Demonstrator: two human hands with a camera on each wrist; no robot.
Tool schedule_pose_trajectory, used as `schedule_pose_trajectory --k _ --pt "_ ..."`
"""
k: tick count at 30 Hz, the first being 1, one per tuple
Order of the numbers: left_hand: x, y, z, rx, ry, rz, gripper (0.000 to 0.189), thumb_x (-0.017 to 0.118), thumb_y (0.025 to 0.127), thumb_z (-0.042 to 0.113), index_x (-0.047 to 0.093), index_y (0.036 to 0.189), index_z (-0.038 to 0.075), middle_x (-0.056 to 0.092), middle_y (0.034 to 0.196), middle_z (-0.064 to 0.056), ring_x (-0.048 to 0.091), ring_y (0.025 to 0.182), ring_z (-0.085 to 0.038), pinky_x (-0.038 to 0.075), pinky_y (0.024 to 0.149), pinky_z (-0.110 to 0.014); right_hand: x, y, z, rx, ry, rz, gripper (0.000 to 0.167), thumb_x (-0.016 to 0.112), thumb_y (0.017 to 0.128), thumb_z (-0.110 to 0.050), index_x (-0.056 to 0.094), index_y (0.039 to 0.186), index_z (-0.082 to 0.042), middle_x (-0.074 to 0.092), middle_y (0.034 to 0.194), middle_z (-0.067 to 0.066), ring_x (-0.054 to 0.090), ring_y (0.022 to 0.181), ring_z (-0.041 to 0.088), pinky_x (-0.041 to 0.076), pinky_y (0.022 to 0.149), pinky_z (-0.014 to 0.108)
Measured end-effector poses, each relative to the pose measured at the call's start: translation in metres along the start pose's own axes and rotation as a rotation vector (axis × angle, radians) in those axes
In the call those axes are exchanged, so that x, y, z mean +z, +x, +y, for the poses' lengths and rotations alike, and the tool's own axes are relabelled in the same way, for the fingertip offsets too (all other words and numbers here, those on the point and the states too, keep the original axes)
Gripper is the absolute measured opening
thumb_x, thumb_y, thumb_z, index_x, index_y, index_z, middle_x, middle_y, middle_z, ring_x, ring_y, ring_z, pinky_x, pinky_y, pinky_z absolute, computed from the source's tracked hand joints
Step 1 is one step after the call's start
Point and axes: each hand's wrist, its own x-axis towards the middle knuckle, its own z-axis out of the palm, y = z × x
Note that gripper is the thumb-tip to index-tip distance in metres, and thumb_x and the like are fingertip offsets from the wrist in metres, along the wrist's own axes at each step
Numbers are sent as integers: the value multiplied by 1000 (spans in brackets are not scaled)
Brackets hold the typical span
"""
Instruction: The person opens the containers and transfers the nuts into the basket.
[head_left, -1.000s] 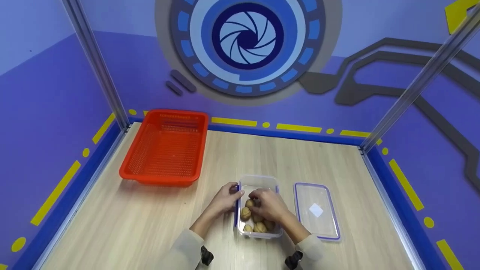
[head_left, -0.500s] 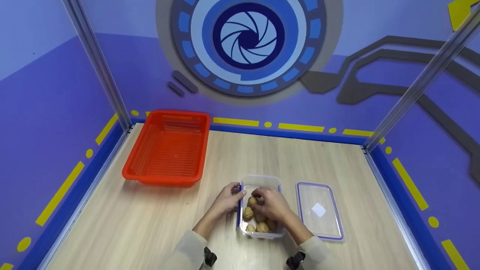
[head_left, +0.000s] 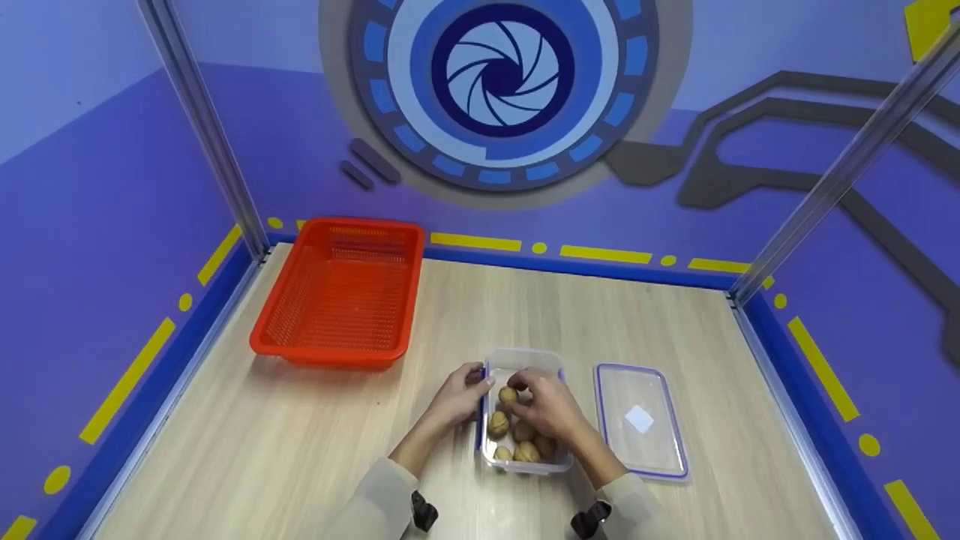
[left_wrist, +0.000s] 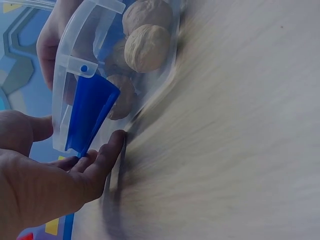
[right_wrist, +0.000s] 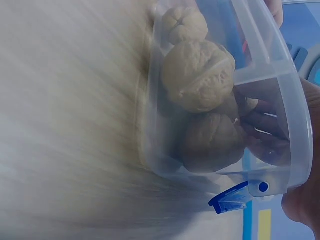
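A clear plastic food container stands uncovered on the wooden table, with several walnuts mostly in its near half. My left hand grips the container's left side, thumb at the rim and fingers outside, by a blue latch that hangs down in the left wrist view. Inside the container, my right hand pinches one walnut between thumb and fingers. In the right wrist view, large walnuts show through the clear wall, and the right fingers are partly hidden behind it.
The clear lid with a blue-purple edge and a white label lies flat to the right of the container. A red perforated basket stands at the back left. Purple-blue panels enclose the table at the back and sides.
The pinched walnut and the right fingers have shifted slightly toward the far end of the container. The left hand keeps its grip. The whole head view has drifted a little.
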Motion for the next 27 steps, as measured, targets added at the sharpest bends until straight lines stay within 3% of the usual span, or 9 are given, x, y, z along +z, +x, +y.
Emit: schedule_pose_trajectory --k 8,12,27 --pt "1 -5 -3 8 -38 22 57 66 106 23 47 151 -5 54 147 -32 65 117 -35 61 89 -46 0 -1 0 10 39 -17 25 87 90 -21 74 109 -11 74 106 2 70 100 21 62 87 39" --pt "1 -3 0 -19 -68 29 58 66 106 26 47 152 -4 52 151 -30 67 112 -33 62 82 -41 -5 1 1 15 49 -6 26 86 89 -19 74 110 -11 74 108 1 69 102 21 62 89 40" --pt "1 -2 -3 -25 -64 24 54 65 107 26 49 149 -4 53 149 -30 68 110 -32 63 78 -39 -4 1 0 -2 29 -17 26 86 90 -23 74 111 -11 74 107 0 70 101 21 62 87 39"
